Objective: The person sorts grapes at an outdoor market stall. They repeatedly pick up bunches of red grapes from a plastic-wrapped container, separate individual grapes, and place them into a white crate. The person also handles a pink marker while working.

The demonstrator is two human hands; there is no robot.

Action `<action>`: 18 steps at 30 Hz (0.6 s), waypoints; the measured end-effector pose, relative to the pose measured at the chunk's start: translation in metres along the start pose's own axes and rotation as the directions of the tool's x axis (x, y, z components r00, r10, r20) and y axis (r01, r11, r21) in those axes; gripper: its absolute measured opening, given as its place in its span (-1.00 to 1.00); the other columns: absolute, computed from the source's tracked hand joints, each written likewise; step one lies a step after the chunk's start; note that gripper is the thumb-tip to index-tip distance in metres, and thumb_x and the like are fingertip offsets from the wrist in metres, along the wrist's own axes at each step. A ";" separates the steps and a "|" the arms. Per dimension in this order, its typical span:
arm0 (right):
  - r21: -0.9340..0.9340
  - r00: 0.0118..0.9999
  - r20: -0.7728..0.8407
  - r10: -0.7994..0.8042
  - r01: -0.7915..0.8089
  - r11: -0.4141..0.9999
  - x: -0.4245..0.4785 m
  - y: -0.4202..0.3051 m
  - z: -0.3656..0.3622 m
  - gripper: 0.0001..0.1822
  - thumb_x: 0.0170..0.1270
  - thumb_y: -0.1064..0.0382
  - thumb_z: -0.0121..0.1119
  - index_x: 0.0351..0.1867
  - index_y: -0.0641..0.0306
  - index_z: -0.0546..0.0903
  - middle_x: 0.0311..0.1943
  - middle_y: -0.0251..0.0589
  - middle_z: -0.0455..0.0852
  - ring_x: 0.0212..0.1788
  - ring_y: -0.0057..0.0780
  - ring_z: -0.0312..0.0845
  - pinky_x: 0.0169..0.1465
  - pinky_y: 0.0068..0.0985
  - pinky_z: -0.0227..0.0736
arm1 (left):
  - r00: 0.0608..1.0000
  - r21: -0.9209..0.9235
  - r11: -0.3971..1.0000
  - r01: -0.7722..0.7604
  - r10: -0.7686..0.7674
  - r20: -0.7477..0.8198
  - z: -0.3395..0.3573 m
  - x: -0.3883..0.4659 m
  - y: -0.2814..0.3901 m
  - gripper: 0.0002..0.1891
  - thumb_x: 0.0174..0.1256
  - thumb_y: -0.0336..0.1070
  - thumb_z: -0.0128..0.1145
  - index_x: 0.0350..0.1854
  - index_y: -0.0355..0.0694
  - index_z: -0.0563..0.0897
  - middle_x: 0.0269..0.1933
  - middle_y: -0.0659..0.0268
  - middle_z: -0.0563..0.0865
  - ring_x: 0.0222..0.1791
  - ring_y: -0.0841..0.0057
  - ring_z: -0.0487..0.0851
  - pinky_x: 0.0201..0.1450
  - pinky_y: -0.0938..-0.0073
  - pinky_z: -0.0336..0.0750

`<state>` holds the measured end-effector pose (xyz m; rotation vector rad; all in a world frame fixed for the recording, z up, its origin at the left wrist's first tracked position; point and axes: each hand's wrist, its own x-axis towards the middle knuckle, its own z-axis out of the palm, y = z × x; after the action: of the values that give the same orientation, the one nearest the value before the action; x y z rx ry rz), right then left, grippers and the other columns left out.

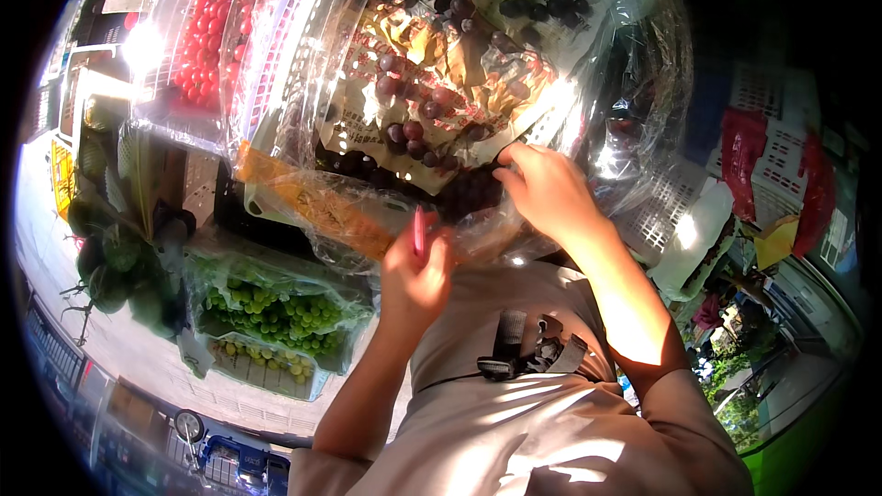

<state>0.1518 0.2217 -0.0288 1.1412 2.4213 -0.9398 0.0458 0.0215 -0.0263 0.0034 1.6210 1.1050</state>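
Note:
My left hand point(415, 275) is closed around a slim pink tool point(419, 233), blurred, its kind unclear. It hovers by the near edge of a white plastic crate point(258, 201) draped in clear plastic film and an orange printed strip point(310, 210). My right hand point(551, 189) reaches over the crate's near right part, thumb and forefinger close together beside dark grapes point(472, 193). Whether they pinch anything cannot be made out. Loose purple grapes point(413, 131) lie on printed paper point(365, 117) in the crate, with crumpled brownish paper point(462, 69) behind them.
Red cherry tomatoes point(207, 41) fill film-covered crates at the back left. Green grapes point(275, 310) sit in a lined crate at left, beside dark green melons point(120, 269). White perforated crates point(658, 207) stand at right. A blue vehicle point(238, 461) stands on the pavement.

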 end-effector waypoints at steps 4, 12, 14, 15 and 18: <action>0.056 0.972 -0.187 -0.141 0.154 0.987 0.010 0.002 -0.003 -0.86 0.34 0.34 0.27 -0.17 0.36 0.68 -0.21 0.02 0.70 -0.17 0.05 0.66 -0.06 -0.23 0.55 | 0.996 -0.128 0.988 0.085 -0.082 0.028 0.001 0.001 0.003 -0.50 0.56 -0.17 0.22 0.31 -0.51 0.53 -0.38 0.36 0.69 -0.50 0.67 0.60 -0.45 0.60 0.46; 0.025 0.935 -0.348 -0.062 0.075 0.997 0.080 0.008 -0.052 -0.85 0.42 0.30 0.21 -0.11 0.32 0.69 -0.15 0.05 0.73 -0.16 0.04 0.71 -0.08 -0.19 0.61 | 0.997 -0.325 0.943 0.077 -0.062 0.054 0.003 0.013 0.023 -0.48 0.59 -0.15 0.19 0.35 -0.50 0.52 0.05 0.07 0.78 -0.45 0.63 0.64 -0.38 0.56 0.58; -0.019 0.917 -0.399 -0.002 -0.006 1.000 0.105 0.016 -0.076 -0.79 0.44 0.27 0.21 -0.03 0.33 0.70 -0.08 0.06 0.76 -0.09 0.02 0.74 -0.03 -0.18 0.62 | 0.996 -0.384 0.919 0.089 -0.074 0.054 0.005 0.017 0.033 -0.53 0.61 -0.18 0.17 0.34 -0.47 0.53 0.08 0.06 0.79 -0.46 0.65 0.66 -0.39 0.59 0.58; -0.076 0.907 -0.422 -0.007 -0.028 0.997 0.117 0.020 -0.088 -0.76 0.44 0.26 0.22 0.02 0.34 0.70 -0.05 0.07 0.77 -0.06 0.01 0.74 -0.01 -0.18 0.62 | 0.997 -0.380 0.922 0.076 -0.063 0.046 0.006 0.020 0.038 -0.55 0.61 -0.21 0.16 0.34 -0.45 0.54 0.08 0.05 0.79 -0.49 0.68 0.63 -0.41 0.61 0.56; -0.260 0.865 -0.494 -0.093 -0.045 0.965 0.143 0.033 -0.122 -0.64 0.45 0.27 0.22 0.20 0.36 0.63 0.04 0.10 0.76 0.03 0.04 0.73 0.08 -0.16 0.61 | 0.999 -0.356 0.934 0.035 -0.030 0.020 0.008 0.030 0.052 -0.63 0.61 -0.28 0.16 0.31 -0.38 0.58 0.04 0.09 0.80 -0.56 0.78 0.55 -0.48 0.70 0.48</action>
<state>0.0861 0.4010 -0.0264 1.3882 2.8574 -0.3193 0.0136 0.0714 -0.0152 -0.2529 1.3826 1.3558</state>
